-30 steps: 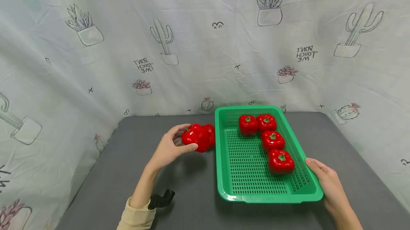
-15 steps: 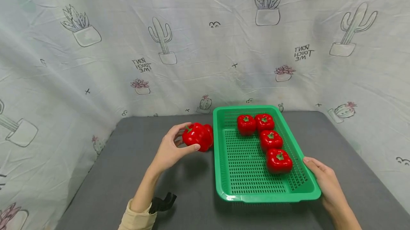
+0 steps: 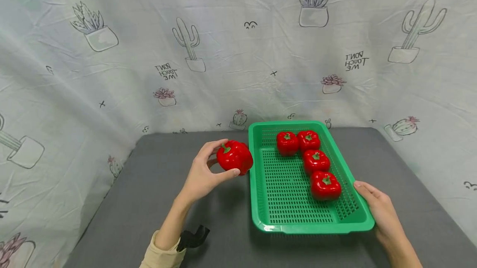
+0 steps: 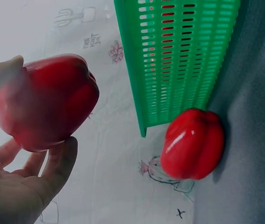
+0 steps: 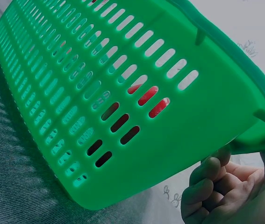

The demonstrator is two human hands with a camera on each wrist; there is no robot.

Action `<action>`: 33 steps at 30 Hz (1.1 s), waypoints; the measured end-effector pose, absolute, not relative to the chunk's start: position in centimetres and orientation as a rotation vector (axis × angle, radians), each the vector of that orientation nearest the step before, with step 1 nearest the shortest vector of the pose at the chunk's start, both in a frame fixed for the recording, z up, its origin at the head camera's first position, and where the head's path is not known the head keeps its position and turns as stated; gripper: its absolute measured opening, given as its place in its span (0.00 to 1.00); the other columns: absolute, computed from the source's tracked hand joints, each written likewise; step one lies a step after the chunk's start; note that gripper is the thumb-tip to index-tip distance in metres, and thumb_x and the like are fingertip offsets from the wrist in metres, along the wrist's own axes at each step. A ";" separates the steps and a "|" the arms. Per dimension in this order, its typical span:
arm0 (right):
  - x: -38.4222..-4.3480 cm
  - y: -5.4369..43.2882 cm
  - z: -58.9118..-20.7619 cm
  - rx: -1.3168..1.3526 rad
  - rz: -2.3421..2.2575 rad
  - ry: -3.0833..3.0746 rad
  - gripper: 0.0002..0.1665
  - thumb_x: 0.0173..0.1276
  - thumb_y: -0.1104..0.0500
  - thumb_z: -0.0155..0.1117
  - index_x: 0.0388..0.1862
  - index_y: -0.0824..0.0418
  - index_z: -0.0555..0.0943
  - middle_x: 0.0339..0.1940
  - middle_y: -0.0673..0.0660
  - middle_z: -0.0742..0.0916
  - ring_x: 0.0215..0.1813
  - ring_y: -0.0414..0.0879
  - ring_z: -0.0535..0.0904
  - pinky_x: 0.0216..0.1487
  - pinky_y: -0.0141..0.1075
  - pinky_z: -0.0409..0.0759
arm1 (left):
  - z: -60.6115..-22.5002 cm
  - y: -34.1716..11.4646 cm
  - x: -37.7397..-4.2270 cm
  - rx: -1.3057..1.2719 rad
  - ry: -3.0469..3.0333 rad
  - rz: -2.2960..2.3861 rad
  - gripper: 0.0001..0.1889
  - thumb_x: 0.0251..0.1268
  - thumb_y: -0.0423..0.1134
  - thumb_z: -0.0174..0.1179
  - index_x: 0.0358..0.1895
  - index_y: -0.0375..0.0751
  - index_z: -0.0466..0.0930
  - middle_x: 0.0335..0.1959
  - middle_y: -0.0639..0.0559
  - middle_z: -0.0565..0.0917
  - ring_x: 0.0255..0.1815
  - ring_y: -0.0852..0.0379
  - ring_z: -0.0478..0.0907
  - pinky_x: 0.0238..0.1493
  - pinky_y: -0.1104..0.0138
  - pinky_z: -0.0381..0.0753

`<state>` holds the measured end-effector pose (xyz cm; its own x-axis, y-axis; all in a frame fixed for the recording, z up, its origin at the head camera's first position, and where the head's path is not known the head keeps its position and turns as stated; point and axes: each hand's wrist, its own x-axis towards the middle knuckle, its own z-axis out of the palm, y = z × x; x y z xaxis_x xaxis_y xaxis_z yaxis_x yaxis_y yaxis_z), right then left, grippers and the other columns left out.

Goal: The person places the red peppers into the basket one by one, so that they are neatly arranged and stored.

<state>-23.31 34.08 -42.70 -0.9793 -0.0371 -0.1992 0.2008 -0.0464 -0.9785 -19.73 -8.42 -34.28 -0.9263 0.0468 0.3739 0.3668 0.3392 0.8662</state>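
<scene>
A pale cloth printed with potted cacti point(image 3: 190, 46) hangs behind a dark grey table top point(image 3: 149, 201) that fills the lower half of the head view. On my feed the left hand point(image 3: 203, 175), lower centre-left, holds a glossy red bell pepper with a green stem point(image 3: 234, 157) lifted off the table, thumb under its lower right side and fingers curled round its left and top, just beside the left wall of the green perforated plastic tray point(image 3: 261, 201). In the left wrist view the same pepper sits at upper left, and a second red bell pepper point(image 4: 193, 144) lies on the table at centre right, against the tray's outer wall.

Four more red peppers point(image 3: 315, 161) lie inside the tray along its right side, from the far end toward the near corner. The right hand point(image 3: 380, 210), lower right, grips the tray's near right rim; the right wrist view shows its fingers point(image 5: 207, 186) curled under the lip.

I judge the held pepper light and hard-skinned (it looks like a moulded plastic one, though I cannot be sure), smooth enough to slip under a loose pinch. Its lobed shoulders look like the best place to hold it, as the hand now does; the short stem seems too small to take.
</scene>
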 end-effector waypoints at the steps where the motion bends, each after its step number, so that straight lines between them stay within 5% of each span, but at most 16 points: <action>1: -23.3 34.1 -42.7 0.181 -2.152 2.047 0.09 0.75 0.51 0.59 0.39 0.41 0.87 0.29 0.49 0.87 0.26 0.42 0.84 0.25 0.37 0.82 | -34.2 -8.3 -19.7 -0.379 -2.318 -1.613 0.35 0.51 0.31 0.73 0.66 0.36 0.70 0.60 0.47 0.73 0.58 0.46 0.72 0.51 0.57 0.80; 14: -23.4 34.2 -42.9 0.187 -2.153 2.043 0.09 0.75 0.50 0.59 0.39 0.41 0.86 0.29 0.49 0.86 0.25 0.42 0.84 0.25 0.38 0.83 | -37.3 -7.4 -21.1 -0.559 -2.232 -1.596 0.38 0.50 0.37 0.77 0.67 0.52 0.71 0.61 0.58 0.71 0.59 0.54 0.71 0.51 0.59 0.81; 17: -23.4 34.1 -42.9 0.189 -2.150 2.037 0.08 0.75 0.50 0.59 0.39 0.40 0.86 0.29 0.49 0.87 0.26 0.42 0.84 0.26 0.37 0.83 | -37.1 -6.8 -20.7 -0.601 -2.220 -1.604 0.37 0.51 0.37 0.76 0.67 0.52 0.71 0.61 0.58 0.71 0.59 0.54 0.71 0.51 0.59 0.81; 24: -23.5 33.8 -42.9 0.165 -2.144 2.041 0.08 0.75 0.50 0.59 0.41 0.42 0.86 0.30 0.50 0.86 0.26 0.43 0.84 0.26 0.38 0.83 | -34.0 -5.0 -18.6 -0.576 -2.225 -1.703 0.35 0.49 0.29 0.73 0.64 0.36 0.72 0.61 0.47 0.72 0.59 0.52 0.71 0.51 0.58 0.80; 33: -23.5 34.3 -43.1 0.190 -2.131 2.032 0.08 0.75 0.50 0.59 0.41 0.41 0.86 0.30 0.50 0.87 0.27 0.43 0.84 0.27 0.38 0.83 | -37.2 -3.3 -21.5 -0.639 -2.279 -1.713 0.37 0.51 0.37 0.75 0.67 0.49 0.72 0.60 0.57 0.71 0.59 0.55 0.70 0.49 0.59 0.81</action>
